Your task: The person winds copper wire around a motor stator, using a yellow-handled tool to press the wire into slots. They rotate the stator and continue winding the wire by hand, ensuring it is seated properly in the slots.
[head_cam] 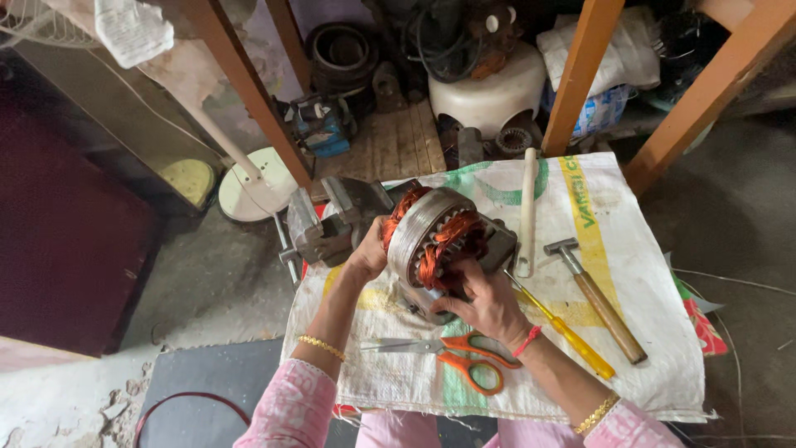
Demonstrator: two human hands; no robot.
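Two hands on one workpiece, seen from the head camera. Far left, on the concrete floor: a round cream fan base (253, 184) with its white pole leaning up and away. Next, a grey metal bench vise (327, 222) at the upper-left edge of the white woven sack (647, 365) that covers the surface.

Left hand (369, 253) — fingers wrapped on the left rim of the motor stator (435, 241), thumb side toward the copper windings. Stator sits tilted, its steel ring on edge, orange-red copper coils showing on both faces; it is at the middle of the sack, just right of the vise. Right hand (489, 303) — gripping the stator from below and from the right, fingers curled against the lower windings. Both hands closed on the stator.

Below the hands: orange-handled scissors (460, 357), lying flat, blades pointing left. Right of the stator: a cream stick (526, 211) lying nearly upright in view, then a yellow-handled screwdriver (568, 336) running diagonally, then a wooden-handled hammer (599, 299), head toward the top. The hands touch none of these tools.
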